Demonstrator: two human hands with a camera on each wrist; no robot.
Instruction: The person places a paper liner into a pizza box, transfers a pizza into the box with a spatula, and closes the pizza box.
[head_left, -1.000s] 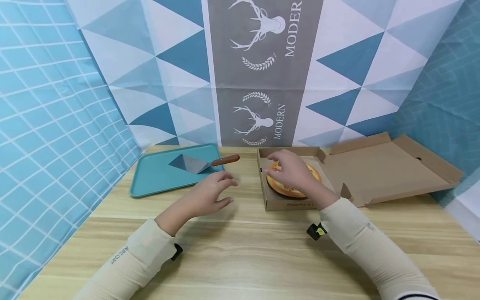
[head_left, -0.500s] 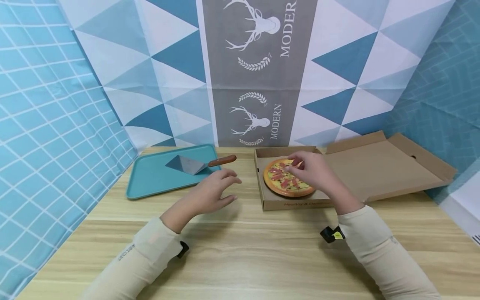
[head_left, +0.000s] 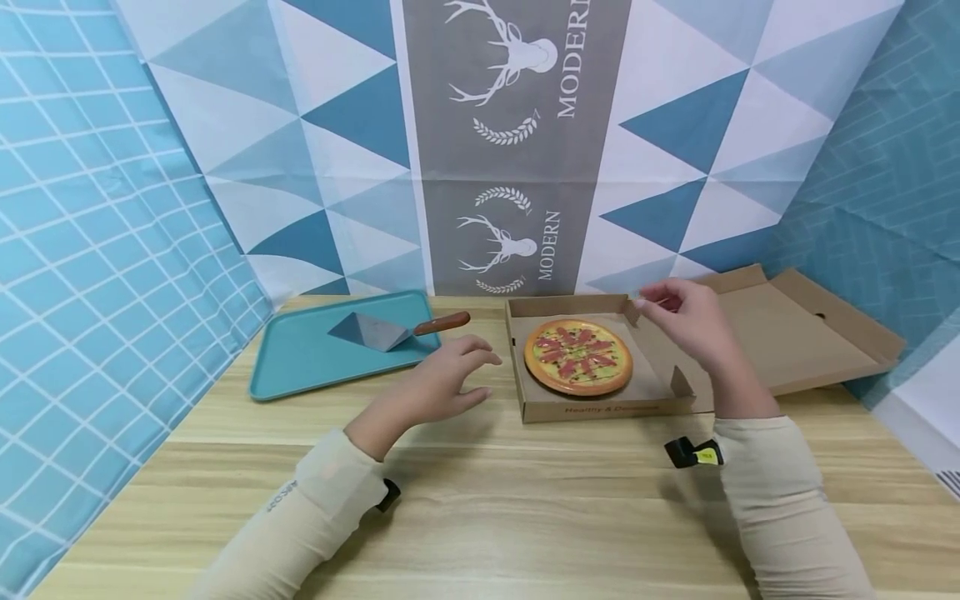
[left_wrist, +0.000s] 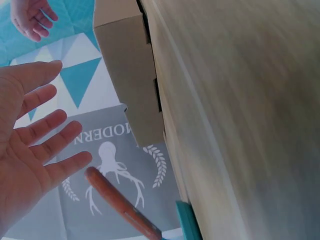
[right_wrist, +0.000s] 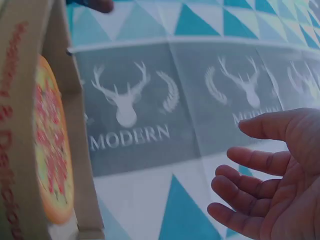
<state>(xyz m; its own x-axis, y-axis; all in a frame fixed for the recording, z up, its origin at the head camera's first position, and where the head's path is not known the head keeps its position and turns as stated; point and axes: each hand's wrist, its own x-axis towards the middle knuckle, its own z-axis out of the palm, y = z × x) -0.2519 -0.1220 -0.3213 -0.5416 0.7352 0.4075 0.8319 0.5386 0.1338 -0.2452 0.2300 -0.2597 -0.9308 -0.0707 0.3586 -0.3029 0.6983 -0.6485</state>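
Note:
In the head view a round pizza (head_left: 578, 357) with red strips of topping lies in a brown cardboard pizza box (head_left: 592, 411). My right hand (head_left: 690, 321) is raised over the box's right side, near the lid hinge, its fingers loosely bent around nothing. Between the tray and the box, my left hand (head_left: 450, 379) hovers above the table with relaxed, spread fingers. The left wrist view shows that hand (left_wrist: 40, 135) holding nothing, close to a wooden handle (left_wrist: 125, 205). The handle belongs to a pizza server (head_left: 371, 331) with a flat metal blade, resting on a teal tray (head_left: 281, 379).
The box lid (head_left: 795, 342) lies folded back to the right, toward the wall. Patterned cloth (head_left: 517, 167) hangs behind the wooden table (head_left: 525, 517), with blue gridded cloth (head_left: 105, 250) on the left. The server's handle sticks out past the tray's right edge.
My right hand has moved right, from over the pizza to the lid side, uncovering the whole pizza. The left hand has drifted slightly right. Pizza, box and tray stay in place.

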